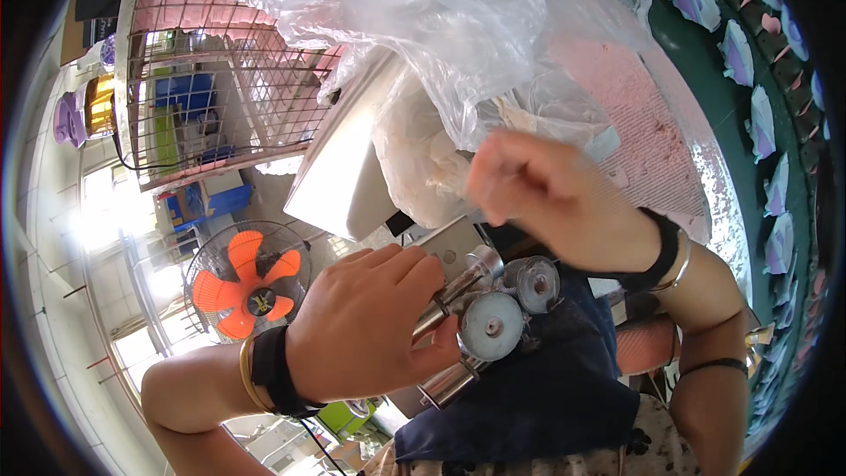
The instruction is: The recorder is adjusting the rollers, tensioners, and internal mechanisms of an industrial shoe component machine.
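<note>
Head view, left to right: a wire cage (pixel 211 79) holds blue and green boxes; below it stands an orange fan (pixel 247 286). The left hand (pixel 366 326) wraps its fingers around a metal tool (pixel 480 313) with 2 grey discs. The right hand (pixel 538 189), fingers pinched together, grips a clear bag (pixel 441 26).
</note>
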The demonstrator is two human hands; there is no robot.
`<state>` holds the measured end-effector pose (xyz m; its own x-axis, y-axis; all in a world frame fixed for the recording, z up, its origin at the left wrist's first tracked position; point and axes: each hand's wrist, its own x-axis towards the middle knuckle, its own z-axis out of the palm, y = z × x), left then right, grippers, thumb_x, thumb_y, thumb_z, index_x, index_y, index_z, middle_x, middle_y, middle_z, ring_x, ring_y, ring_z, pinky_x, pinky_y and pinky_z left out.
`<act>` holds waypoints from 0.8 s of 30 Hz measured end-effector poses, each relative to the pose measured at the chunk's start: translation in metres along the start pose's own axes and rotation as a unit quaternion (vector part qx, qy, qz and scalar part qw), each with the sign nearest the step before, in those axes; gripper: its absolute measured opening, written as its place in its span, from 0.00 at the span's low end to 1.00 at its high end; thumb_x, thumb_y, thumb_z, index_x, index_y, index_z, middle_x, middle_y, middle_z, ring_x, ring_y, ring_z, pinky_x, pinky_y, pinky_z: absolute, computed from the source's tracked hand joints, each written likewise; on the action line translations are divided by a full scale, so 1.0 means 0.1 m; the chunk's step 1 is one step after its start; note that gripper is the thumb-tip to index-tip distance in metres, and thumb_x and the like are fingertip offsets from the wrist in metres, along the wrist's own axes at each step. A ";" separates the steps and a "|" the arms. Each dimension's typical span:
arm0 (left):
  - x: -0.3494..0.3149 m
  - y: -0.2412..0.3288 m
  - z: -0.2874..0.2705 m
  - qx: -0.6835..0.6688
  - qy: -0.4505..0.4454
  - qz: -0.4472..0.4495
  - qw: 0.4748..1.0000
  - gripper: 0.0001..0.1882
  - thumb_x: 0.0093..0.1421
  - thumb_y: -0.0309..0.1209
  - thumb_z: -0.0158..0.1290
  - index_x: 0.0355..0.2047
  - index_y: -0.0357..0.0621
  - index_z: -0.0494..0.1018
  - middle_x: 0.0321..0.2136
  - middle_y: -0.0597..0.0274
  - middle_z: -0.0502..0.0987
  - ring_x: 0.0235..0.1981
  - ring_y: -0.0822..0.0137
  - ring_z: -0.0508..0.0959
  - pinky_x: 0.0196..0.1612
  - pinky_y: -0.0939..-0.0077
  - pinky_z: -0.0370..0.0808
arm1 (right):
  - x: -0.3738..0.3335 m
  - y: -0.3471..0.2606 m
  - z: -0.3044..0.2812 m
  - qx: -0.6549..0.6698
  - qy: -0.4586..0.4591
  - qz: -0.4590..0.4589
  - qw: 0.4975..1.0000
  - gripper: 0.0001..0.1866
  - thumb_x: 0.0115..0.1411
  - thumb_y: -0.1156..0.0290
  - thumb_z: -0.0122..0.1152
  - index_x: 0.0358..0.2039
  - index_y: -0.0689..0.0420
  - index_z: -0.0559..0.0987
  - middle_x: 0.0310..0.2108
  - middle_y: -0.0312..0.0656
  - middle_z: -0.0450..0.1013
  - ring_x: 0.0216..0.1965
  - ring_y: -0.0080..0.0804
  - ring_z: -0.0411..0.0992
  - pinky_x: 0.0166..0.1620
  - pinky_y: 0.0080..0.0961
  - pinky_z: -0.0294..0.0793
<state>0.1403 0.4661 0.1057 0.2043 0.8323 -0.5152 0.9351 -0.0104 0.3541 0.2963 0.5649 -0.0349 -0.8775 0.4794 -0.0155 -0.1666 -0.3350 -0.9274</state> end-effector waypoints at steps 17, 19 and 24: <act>0.00 0.00 -0.06 -0.130 -0.076 -0.071 0.986 0.11 0.52 0.31 0.57 0.33 0.40 0.68 0.16 0.55 0.70 0.17 0.55 0.72 0.24 0.64 0.69 | 0.08 -0.13 -0.07 -0.102 -0.226 0.104 0.963 0.13 0.52 0.69 0.64 0.39 0.54 0.78 0.28 0.33 0.68 0.24 0.21 0.63 0.28 0.22 0.64; 0.00 0.00 -0.06 -0.156 -0.091 -0.090 0.979 0.11 0.53 0.31 0.56 0.33 0.40 0.68 0.16 0.55 0.70 0.17 0.56 0.72 0.24 0.65 0.68 | 0.13 -0.15 -0.05 -0.127 -0.249 0.109 0.954 0.13 0.51 0.68 0.64 0.38 0.55 0.78 0.28 0.33 0.68 0.24 0.23 0.64 0.28 0.24 0.65; -0.05 -0.02 -0.02 -0.182 -0.071 -0.103 0.975 0.10 0.54 0.31 0.55 0.33 0.40 0.68 0.16 0.55 0.70 0.16 0.55 0.72 0.24 0.65 0.69 | 0.20 -0.20 0.02 -0.183 -0.242 0.080 0.949 0.11 0.49 0.66 0.64 0.32 0.57 0.78 0.26 0.39 0.71 0.26 0.32 0.71 0.30 0.30 0.69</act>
<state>0.1366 0.4629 0.1095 0.0849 0.7103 -0.6988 0.8011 0.3684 0.4717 0.2809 0.5798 -0.0159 -0.9971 -0.0133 -0.0751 0.0755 -0.0246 -0.9968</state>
